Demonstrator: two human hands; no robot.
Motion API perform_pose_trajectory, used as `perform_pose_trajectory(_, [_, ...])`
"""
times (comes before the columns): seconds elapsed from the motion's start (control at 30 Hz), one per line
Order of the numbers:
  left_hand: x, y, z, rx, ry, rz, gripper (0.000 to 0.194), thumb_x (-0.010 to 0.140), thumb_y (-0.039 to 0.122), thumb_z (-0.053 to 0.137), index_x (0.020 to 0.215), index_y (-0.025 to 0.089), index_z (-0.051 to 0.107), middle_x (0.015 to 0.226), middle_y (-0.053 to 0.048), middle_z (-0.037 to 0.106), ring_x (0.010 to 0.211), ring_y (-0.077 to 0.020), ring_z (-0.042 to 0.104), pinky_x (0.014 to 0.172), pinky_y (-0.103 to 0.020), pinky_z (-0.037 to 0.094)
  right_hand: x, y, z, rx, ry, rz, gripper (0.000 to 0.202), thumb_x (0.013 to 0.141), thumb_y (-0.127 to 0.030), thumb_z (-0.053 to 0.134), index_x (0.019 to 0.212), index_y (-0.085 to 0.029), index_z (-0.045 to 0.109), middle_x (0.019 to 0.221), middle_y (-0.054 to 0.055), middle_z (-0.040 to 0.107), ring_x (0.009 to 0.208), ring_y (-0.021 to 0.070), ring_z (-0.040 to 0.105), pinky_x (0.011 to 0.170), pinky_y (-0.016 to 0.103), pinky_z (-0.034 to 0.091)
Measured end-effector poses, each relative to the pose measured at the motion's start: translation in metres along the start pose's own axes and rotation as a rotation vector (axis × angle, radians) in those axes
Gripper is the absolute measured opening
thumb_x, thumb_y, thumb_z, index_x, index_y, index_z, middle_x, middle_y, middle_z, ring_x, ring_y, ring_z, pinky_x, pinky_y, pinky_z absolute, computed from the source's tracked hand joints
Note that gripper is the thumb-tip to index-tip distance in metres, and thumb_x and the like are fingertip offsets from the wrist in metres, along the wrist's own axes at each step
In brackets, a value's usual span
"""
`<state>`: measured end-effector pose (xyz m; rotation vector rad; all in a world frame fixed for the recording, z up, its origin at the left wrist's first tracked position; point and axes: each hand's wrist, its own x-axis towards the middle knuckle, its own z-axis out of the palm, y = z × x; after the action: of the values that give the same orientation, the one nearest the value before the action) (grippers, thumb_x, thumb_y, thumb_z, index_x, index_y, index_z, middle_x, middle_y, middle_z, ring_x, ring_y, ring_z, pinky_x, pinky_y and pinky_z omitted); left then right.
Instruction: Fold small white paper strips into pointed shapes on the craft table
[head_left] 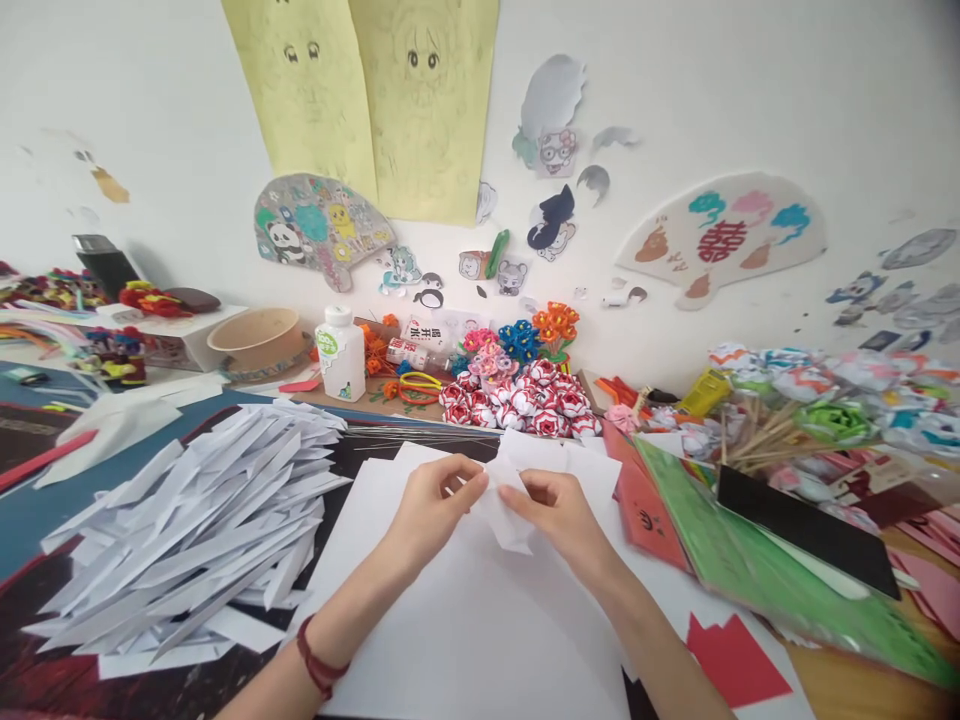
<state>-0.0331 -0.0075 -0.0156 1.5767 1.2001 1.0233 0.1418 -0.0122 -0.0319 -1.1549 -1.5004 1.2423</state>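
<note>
Between my two hands, over large white sheets (450, 620), a small piece of white paper (511, 515) is held up. My left hand (442, 500) pinches its upper left side between thumb and fingers; a dark red band circles that wrist. My right hand (551, 510) grips the paper's right side, thumb against the fingers. The paper looks creased, and its lower end hangs below the fingertips. To the left lies a big heap of folded white paper strips (225, 510).
Red-and-white paper flowers (532, 400) and a white bottle (340, 355) stand behind the sheets, near the wall. On the right are a green folder (780, 560), a black flat piece (806, 530), wooden sticks (765, 440) and red paper (735, 660). A tan bowl (255, 335) sits back left.
</note>
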Motion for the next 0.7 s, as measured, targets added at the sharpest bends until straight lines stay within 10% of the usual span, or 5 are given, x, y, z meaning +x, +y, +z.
perform_pose_trajectory(0.7, [0.0076, -0.0027, -0.0054, -0.133, -0.079, -0.08, 0.028, 0.074, 0.041, 0.063, 0.082, 0.014, 0.068, 0.083, -0.006, 0.066, 0.06, -0.0107, 0.05, 0.053, -0.022, 0.038, 0.0033, 0.0075, 0.0037, 0.071, -0.049, 0.015, 0.027, 0.075, -0.038, 0.067, 0.082, -0.012, 0.068, 0.081, 0.007, 0.067, 0.073, 0.0206, 0.061, 0.063, 0.03, 0.047])
